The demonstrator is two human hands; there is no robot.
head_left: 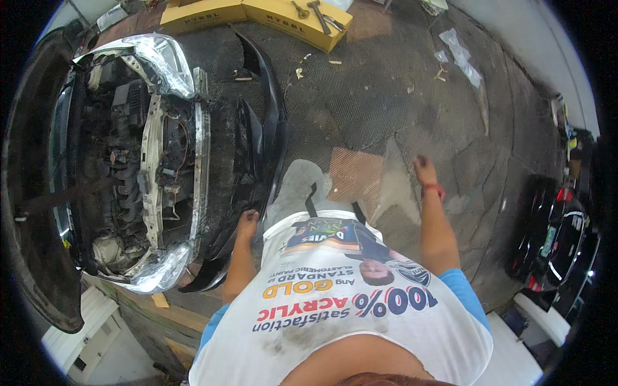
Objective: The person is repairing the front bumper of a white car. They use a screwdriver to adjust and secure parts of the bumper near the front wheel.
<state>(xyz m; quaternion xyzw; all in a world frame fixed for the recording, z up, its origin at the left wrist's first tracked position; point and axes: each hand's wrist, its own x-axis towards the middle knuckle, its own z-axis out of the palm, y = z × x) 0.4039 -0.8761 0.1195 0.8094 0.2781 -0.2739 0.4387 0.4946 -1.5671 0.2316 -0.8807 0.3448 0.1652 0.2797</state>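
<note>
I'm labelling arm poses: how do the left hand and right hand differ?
The left hand is close beside the black bumper, though contact is unclear; the right hand is over the floor. The right hand has a red band at its wrist; the left hand has none. The right hand is farther up the picture than the left hand. Both are ungloved and hold nothing visible.

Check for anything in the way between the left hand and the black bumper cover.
Nothing visible stands between them: the left hand appears right beside the black bumper cover, though whether they touch is unclear.
</note>
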